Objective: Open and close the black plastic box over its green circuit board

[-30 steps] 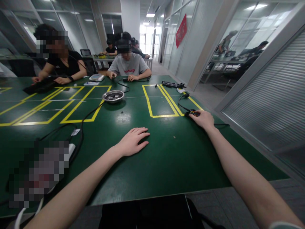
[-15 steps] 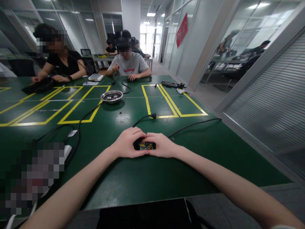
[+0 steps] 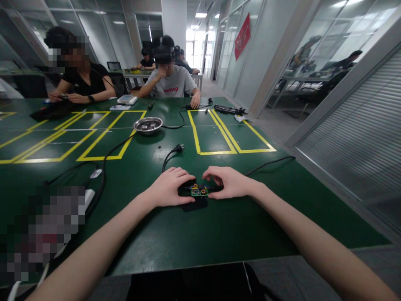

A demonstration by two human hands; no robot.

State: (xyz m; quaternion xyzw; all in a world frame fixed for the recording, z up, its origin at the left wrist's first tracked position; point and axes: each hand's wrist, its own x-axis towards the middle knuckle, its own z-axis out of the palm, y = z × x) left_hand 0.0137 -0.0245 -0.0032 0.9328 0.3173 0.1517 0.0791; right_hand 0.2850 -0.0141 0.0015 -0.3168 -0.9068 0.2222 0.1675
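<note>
While the left hand (image 3: 171, 188) clamps the adapter (image 3: 194, 205) at its left end, near on the table (image 3: 219, 228), the board (image 3: 198, 191) shows bare between the hands and the right hand (image 3: 227, 182) pinches the right end; opening seems underway, and freeing the board needs a steady grip

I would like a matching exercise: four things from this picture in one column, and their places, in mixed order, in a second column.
Things:
1. bowl
2. plug
3. board
4. banner

Places:
a. between the left hand and the right hand
b. on the glass wall
c. on the table, at a corner of the yellow lines
d. at the end of a black cable, beyond the hands

Pairs: 1-c, 2-d, 3-a, 4-b
</note>
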